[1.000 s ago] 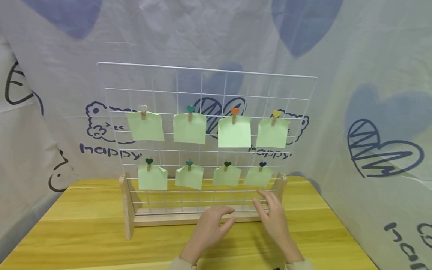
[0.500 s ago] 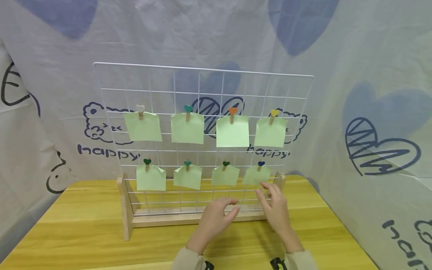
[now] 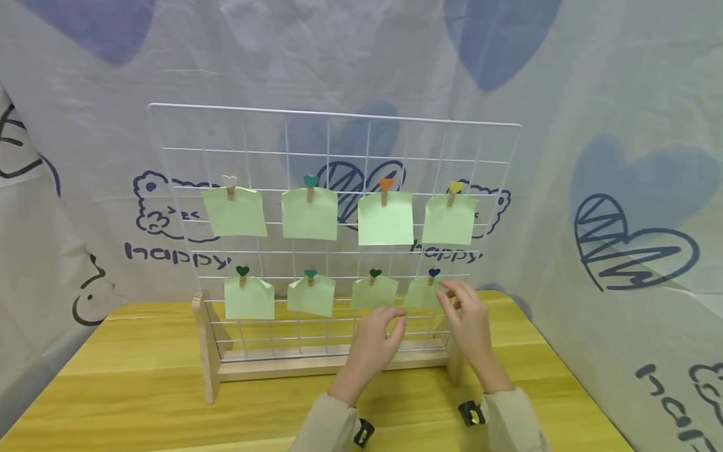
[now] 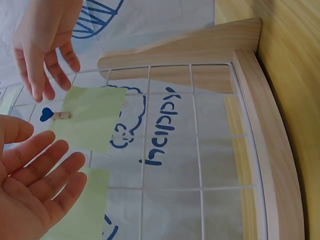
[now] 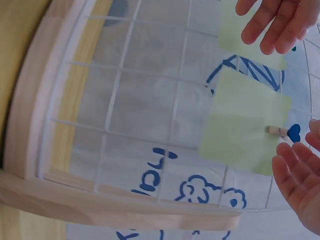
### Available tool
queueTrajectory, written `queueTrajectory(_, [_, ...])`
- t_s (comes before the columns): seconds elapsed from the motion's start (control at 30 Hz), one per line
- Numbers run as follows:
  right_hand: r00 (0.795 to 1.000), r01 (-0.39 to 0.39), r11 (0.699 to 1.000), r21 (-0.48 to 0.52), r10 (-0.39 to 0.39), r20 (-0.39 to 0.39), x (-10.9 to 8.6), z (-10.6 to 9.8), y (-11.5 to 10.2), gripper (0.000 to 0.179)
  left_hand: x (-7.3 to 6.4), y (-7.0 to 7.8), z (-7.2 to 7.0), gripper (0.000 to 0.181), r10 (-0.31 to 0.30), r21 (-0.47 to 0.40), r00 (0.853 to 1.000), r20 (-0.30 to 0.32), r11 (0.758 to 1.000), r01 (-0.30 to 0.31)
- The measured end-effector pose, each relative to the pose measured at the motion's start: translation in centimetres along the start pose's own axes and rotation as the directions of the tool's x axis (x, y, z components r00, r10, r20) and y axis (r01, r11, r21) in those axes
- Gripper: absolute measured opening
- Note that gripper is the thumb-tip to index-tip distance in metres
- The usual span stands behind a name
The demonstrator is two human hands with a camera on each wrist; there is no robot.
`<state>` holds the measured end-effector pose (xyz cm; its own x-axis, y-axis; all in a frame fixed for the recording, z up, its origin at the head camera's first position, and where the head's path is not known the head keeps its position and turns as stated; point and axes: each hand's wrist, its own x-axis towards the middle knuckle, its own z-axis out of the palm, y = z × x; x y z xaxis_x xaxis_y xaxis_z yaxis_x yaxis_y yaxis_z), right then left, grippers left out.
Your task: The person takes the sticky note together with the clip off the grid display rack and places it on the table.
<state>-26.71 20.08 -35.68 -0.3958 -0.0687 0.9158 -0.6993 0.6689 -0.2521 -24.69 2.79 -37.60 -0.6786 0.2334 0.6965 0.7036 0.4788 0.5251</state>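
Observation:
A pale green note (image 3: pixel 422 294) hangs at the right end of the lower row, held by a small wooden clothespin with a dark blue heart (image 3: pixel 433 272). Just right of this note is my right hand (image 3: pixel 470 317), thumb and fingers slightly bent and holding nothing; whether a fingertip touches the paper I cannot tell. My left hand (image 3: pixel 374 339) hovers in front of the wire grid (image 3: pixel 339 252), below the neighbouring note (image 3: pixel 375 292) with a dark green heart clip. Its fingers are loosely bent around nothing. In the left wrist view the blue heart clothespin (image 4: pixel 61 115) lies between both hands.
Several more green notes hang by heart clips, among them one under an orange heart (image 3: pixel 386 220) and one under a yellow heart (image 3: pixel 449 220). The grid stands in a wooden base (image 3: pixel 282 370) on a yellow wood-grain table (image 3: pixel 124 389). A printed cloth (image 3: pixel 632 94) hangs behind.
Both hands have risen toward the lower row of notes, the right one up beside the blue-heart note. The left has also shifted right. The view has drifted slightly; notes and clips stay put.

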Motion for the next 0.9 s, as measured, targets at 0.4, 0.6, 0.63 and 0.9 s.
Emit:
queueTrajectory(0.4, [0.994,0.027,1.0,-0.006,-0.026,0.104,2.8,-0.9,0.9,0.025,1.1,0.8,0.4,0.027,-0.105,-0.073,0.991,0.077,0.991,0.111])
queueTrajectory(0.6, [0.976,0.032,0.999,-0.001,-0.031,0.218,3.5,-1.0,1.2,0.026,1.5,0.7,0.8,0.025,-0.057,-0.051,0.997,0.057,0.997,0.06])
queueTrajectory(0.63, [0.971,0.034,0.999,-0.001,-0.032,0.236,3.6,-1.0,1.2,0.025,1.5,0.7,0.8,0.024,-0.053,-0.049,0.997,0.056,0.997,0.055])
queueTrajectory(0.9, [0.944,0.012,1.0,0.0,-0.012,0.329,4.0,-1.0,1.4,0.027,1.8,0.6,1.2,0.022,-0.074,-0.087,0.995,0.062,0.993,0.079])
